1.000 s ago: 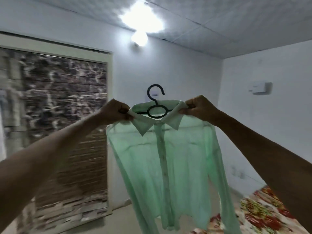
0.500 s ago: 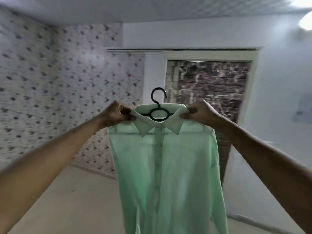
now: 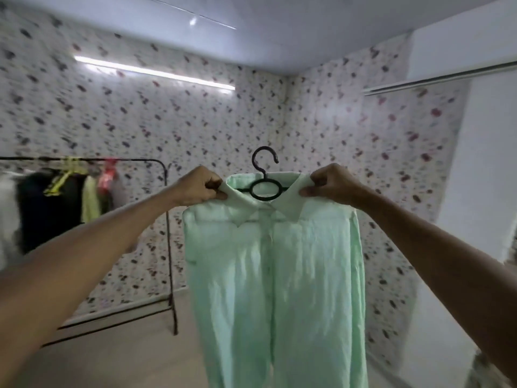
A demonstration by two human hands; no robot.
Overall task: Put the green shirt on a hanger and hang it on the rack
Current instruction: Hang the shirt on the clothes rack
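Green shirt (image 3: 275, 264) hangs between both hands' fingers, left hand (image 3: 200, 189) and right hand (image 3: 328, 182) pinching its collar; keep hanger (image 3: 264, 180) hook upright toward rack (image 3: 165, 175)

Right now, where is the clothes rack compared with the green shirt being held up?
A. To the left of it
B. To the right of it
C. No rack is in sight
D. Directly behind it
A: the black rack, already carrying clothes, stands at the picture's left, while the green shirt hangs in the centre.
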